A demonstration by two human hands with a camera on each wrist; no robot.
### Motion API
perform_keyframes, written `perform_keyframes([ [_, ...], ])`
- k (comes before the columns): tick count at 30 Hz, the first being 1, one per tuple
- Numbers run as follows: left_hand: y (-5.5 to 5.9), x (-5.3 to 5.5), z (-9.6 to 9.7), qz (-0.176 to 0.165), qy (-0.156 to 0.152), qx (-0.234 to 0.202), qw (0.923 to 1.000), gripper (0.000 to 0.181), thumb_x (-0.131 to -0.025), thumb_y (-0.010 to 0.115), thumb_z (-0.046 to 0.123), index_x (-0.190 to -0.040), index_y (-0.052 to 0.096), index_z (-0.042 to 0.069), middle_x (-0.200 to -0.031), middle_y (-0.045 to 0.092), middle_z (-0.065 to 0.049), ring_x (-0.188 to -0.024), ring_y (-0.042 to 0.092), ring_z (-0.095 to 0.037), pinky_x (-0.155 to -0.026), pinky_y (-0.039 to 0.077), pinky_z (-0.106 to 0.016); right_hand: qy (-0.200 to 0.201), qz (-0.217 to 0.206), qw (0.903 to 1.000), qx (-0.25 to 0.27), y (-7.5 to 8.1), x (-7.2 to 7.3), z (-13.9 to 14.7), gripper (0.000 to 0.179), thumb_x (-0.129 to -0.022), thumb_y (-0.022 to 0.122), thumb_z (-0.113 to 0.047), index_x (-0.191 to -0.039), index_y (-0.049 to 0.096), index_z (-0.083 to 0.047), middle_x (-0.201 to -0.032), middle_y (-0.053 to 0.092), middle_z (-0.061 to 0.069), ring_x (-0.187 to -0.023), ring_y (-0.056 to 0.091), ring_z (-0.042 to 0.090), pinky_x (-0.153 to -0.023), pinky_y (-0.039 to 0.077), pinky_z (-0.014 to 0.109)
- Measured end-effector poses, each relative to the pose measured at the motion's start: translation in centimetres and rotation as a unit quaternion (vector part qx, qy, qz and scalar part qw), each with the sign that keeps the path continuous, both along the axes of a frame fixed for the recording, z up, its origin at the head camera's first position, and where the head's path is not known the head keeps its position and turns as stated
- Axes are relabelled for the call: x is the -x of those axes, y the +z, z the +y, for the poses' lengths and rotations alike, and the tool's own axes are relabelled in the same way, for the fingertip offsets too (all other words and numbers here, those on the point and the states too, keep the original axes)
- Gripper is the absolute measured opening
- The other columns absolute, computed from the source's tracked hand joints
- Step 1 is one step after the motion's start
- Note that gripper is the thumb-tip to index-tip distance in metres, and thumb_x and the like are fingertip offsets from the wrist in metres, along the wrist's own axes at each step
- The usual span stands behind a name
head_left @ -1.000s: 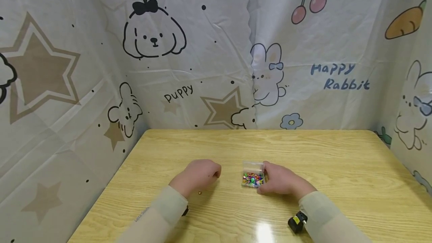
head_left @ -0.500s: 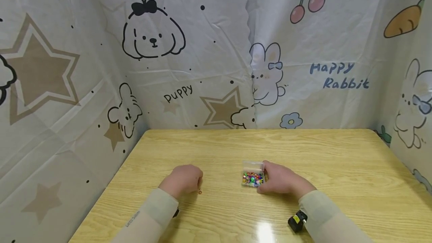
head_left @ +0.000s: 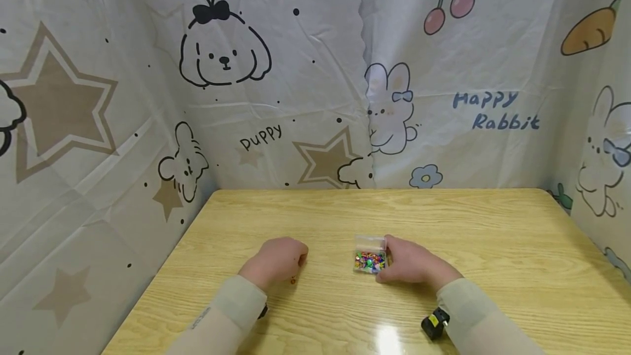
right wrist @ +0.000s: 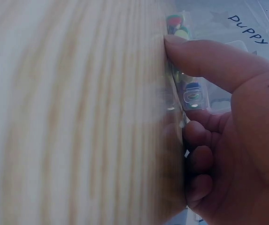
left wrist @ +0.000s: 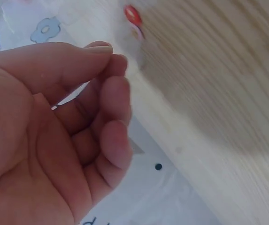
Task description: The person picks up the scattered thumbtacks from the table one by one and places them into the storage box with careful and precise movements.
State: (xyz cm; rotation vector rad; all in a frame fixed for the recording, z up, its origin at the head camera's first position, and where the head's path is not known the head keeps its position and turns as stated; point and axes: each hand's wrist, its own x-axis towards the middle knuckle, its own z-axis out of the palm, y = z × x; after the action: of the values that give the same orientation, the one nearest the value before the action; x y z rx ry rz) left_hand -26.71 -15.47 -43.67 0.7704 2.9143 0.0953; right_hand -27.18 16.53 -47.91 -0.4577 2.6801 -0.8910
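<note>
A small clear plastic box point(head_left: 370, 270) with its lid raised stands on the table, filled with shiny multicoloured sequins point(head_left: 368, 261). My right hand point(head_left: 410, 261) grips its right side, thumb at the near corner and fingers behind; the right wrist view shows the thumb point(right wrist: 200, 56) lying along the box. To the left, my left hand point(head_left: 276, 259) hovers low over the table, fingers curled and thumb tip against the index finger, with nothing visible between them. Just below it lie tiny red-orange sequins point(head_left: 293, 280); the left wrist view shows a red one point(left wrist: 133, 15) beside a paler one.
The wooden table point(head_left: 473, 223) reaches back to a printed cloth curtain point(head_left: 276, 97), which also hangs along the left and right sides. Black cameras are strapped under the wrists, the right one point(head_left: 434, 324) close above the tabletop.
My left hand moved left and down to the small piece on the table, then slightly back up and right. More red-orange shows at that spot now. The right hand and box stayed still.
</note>
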Motion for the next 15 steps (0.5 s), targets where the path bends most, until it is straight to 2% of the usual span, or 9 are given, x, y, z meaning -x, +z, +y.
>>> perform_keyframes([
  [6,0.0,0.2,2.1,0.010,-0.033,-0.011,0.9993,0.021,-0.094,0.066,0.007,-0.078,0.060,0.020,-0.070,0.055,0.010,-0.061,0.049,-0.008,-0.062,0.045,-0.030,-0.002,-0.003,1.0000,0.002,0.2,-0.1,0.0,0.060,-0.073,0.089,-0.035,-0.118,0.055,-0.015,-0.101,0.061,-0.004,-0.087,0.056,0.015,-0.089,0.048,0.046],
  [10,-0.3,0.3,3.8,0.040,-0.067,-0.016,0.9968,0.019,-0.094,0.067,0.007,-0.081,0.062,0.020,-0.074,0.057,0.011,-0.064,0.049,-0.007,-0.064,0.045,-0.027,-0.001,-0.004,1.0000,0.004,0.2,-0.1,0.0,0.061,-0.073,0.089,-0.034,-0.119,0.055,-0.015,-0.101,0.061,-0.004,-0.087,0.056,0.015,-0.089,0.048,0.046],
  [15,-0.8,0.2,6.2,0.078,-0.116,-0.006,0.9901,0.017,-0.095,0.069,0.010,-0.083,0.064,0.021,-0.076,0.059,0.013,-0.063,0.049,-0.004,-0.061,0.045,-0.023,-0.003,-0.003,1.0000,0.006,0.2,-0.1,-0.1,0.062,-0.072,0.089,-0.035,-0.120,0.055,-0.016,-0.100,0.061,-0.005,-0.086,0.056,0.015,-0.088,0.048,0.046],
])
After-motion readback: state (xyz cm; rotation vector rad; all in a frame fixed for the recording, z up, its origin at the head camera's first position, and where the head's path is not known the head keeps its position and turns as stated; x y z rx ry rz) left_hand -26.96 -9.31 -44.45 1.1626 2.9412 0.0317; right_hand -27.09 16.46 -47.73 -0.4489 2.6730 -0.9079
